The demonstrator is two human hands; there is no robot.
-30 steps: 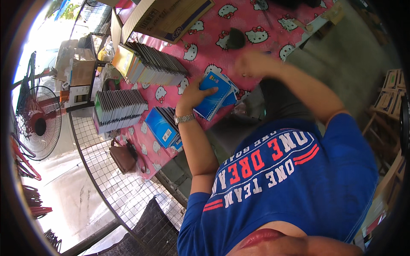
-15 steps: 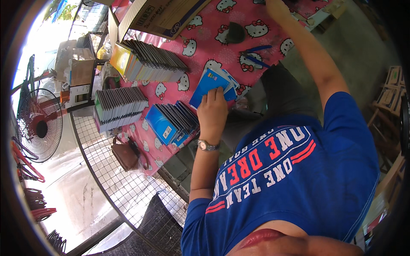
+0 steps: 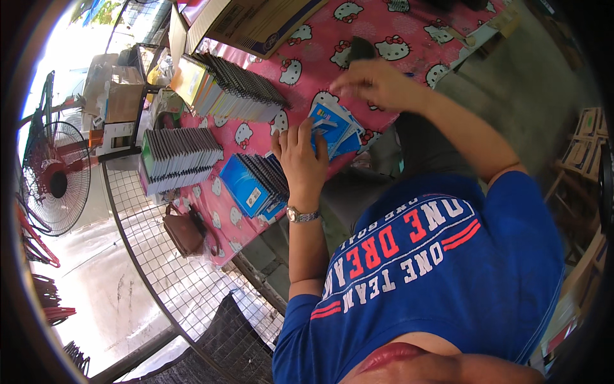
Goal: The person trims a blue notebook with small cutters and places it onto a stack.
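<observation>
My left hand [image 3: 299, 157], with a wristwatch [image 3: 303, 216], lies with fingers spread at the left edge of a loose pile of blue-covered booklets [image 3: 331, 124]. The pile is fanned, and white page edges show at its right. My right hand [image 3: 377, 83] hangs over the table just beyond the pile, smeared by motion. Its fingers stretch out to the left, and nothing can be made out in them. Beneath it, the blue-handled tool [image 3: 409, 74] is almost wholly hidden. Left of my left hand stands a row of blue spiral-bound notebooks [image 3: 246, 185].
Yellow-covered spiral notebooks [image 3: 233, 89] and green-covered ones [image 3: 179, 159] stand in rows on the pink patterned tablecloth [image 3: 300, 75]. A cardboard box [image 3: 256, 25] is at the far side. A brown bag [image 3: 185, 232] rests near the wire mesh [image 3: 163, 256]. A fan [image 3: 57, 182] stands at left.
My right hand has come back from the table's far edge to above the blue-handled tool. My left hand has shifted left, from the booklet's cover to the pile's left edge.
</observation>
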